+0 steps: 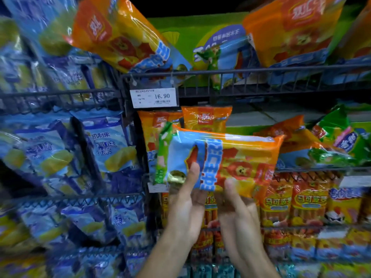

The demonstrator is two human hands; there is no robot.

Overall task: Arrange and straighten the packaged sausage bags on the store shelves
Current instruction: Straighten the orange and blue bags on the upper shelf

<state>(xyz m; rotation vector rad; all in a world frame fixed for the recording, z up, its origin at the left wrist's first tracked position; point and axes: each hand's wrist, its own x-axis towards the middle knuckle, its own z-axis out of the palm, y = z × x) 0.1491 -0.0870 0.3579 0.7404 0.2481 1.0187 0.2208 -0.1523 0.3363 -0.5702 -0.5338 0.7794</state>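
Observation:
An orange, yellow and blue sausage bag (230, 159) lies sideways in front of the middle wire shelf, held up by both my hands. My left hand (185, 205) grips its lower left part, thumb pressed on the front. My right hand (237, 213) holds its bottom edge, thumb on the front, fingers hidden behind. Behind it stand two upright orange bags (206, 119). More orange bags (120, 35) lean in the upper basket, another one (291, 29) at the upper right.
A black wire basket rail (251, 73) carries a price tag (153, 97) reading 16.90. Blue and yellow snack bags (104, 141) fill the left racks. Green bags (341, 137) lie tumbled at right. Red and yellow sausage packs (293, 199) stand on the lower shelf.

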